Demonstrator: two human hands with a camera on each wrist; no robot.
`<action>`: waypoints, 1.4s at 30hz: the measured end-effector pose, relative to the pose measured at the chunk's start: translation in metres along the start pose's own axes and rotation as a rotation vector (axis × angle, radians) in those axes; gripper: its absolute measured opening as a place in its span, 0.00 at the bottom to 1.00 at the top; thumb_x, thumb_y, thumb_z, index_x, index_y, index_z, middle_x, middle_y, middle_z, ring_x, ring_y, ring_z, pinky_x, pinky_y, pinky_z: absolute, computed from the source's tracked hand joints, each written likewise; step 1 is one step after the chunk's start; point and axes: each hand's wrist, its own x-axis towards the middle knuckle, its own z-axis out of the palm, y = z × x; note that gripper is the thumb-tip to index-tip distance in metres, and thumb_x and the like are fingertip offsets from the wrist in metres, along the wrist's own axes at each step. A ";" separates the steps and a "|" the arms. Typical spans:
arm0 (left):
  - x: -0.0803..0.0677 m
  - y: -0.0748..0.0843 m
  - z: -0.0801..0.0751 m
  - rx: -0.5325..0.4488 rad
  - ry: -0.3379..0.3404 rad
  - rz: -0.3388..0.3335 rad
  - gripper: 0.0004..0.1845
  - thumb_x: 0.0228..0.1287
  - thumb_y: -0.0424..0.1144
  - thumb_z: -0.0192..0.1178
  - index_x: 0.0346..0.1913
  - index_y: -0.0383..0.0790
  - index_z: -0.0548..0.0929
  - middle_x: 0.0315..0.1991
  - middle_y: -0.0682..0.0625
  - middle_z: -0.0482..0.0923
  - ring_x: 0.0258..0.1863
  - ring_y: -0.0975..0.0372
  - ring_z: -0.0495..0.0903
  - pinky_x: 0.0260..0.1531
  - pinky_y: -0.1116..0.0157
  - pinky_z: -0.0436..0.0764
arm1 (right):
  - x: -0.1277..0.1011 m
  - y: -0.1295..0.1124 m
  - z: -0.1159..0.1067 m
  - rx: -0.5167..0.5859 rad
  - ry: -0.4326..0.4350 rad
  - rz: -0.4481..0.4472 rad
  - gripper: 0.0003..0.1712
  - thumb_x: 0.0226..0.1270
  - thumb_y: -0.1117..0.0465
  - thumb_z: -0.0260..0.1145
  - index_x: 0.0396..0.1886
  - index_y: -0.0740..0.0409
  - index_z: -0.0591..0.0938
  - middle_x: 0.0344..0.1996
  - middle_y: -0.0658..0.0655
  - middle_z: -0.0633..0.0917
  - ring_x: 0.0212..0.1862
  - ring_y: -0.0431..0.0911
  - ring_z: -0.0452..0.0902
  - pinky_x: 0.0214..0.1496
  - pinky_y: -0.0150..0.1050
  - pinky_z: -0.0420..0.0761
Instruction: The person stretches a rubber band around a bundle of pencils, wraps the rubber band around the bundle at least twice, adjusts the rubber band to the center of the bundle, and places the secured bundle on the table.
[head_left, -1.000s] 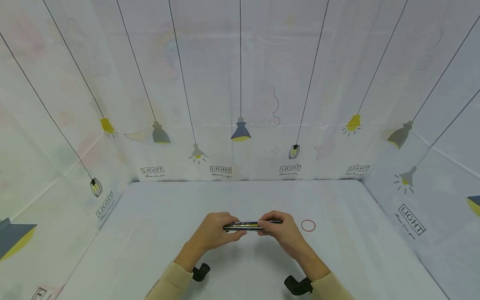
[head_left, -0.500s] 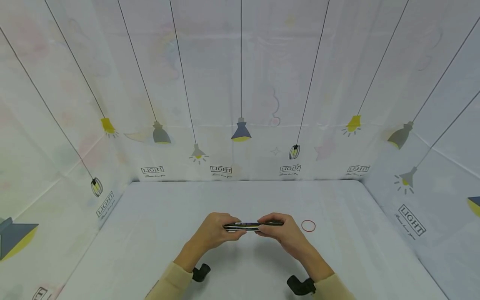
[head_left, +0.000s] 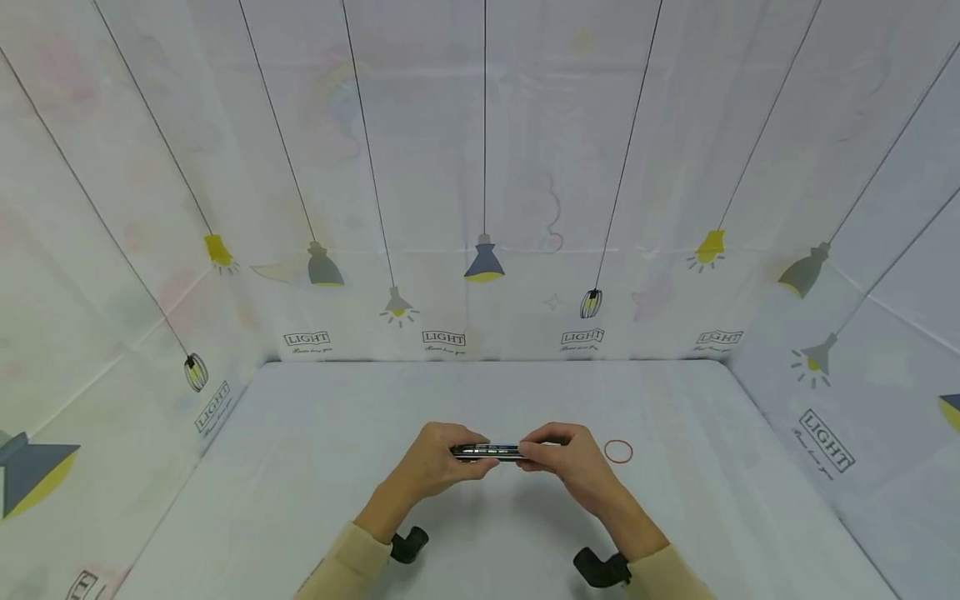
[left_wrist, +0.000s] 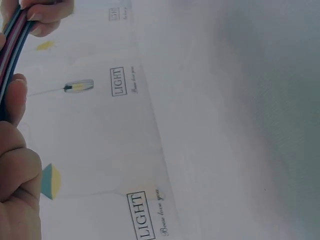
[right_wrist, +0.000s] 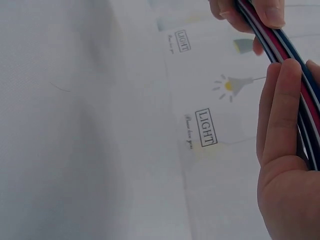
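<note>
Both hands hold a bundle of thin pens or rods (head_left: pixel 491 452) level above the white table (head_left: pixel 315 467). My left hand (head_left: pixel 435 463) grips its left end and my right hand (head_left: pixel 566 462) grips its right end. In the right wrist view the bundle (right_wrist: pixel 285 47) shows red, blue, black and white strands, with my right fingers (right_wrist: pixel 280 110) curled round them. In the left wrist view the bundle (left_wrist: pixel 11 47) runs past the left thumb at the frame's left edge. A red rubber band (head_left: pixel 618 452) lies flat on the table just right of my right hand.
White cloth walls (head_left: pixel 480 167) printed with hanging lamps and "LIGHT" labels close in the table at the back and on both sides. Black wrist camera mounts (head_left: pixel 598 570) sit on both cuffs.
The right hand has slid a little leftward along the bundle, so less of its right end sticks out. The red band has not moved.
</note>
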 end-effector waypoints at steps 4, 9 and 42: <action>0.000 0.001 0.000 -0.040 -0.005 -0.006 0.05 0.58 0.35 0.75 0.36 0.41 0.91 0.26 0.60 0.84 0.21 0.74 0.73 0.20 0.75 0.75 | -0.001 0.000 -0.001 0.031 -0.011 0.024 0.20 0.65 0.68 0.72 0.48 0.83 0.79 0.41 0.62 0.84 0.42 0.50 0.87 0.50 0.44 0.84; 0.001 0.002 -0.001 -0.061 -0.035 -0.031 0.03 0.60 0.36 0.74 0.36 0.43 0.90 0.25 0.60 0.83 0.20 0.75 0.71 0.19 0.75 0.74 | -0.003 -0.002 -0.004 0.049 -0.044 0.052 0.21 0.67 0.68 0.71 0.50 0.83 0.78 0.41 0.61 0.84 0.43 0.50 0.87 0.51 0.44 0.84; -0.002 0.003 -0.004 0.047 -0.056 -0.076 0.05 0.62 0.41 0.73 0.35 0.43 0.91 0.23 0.63 0.80 0.20 0.77 0.69 0.20 0.77 0.70 | -0.011 -0.018 -0.026 -0.055 0.000 0.040 0.18 0.73 0.58 0.67 0.48 0.72 0.82 0.47 0.66 0.83 0.45 0.49 0.85 0.53 0.50 0.83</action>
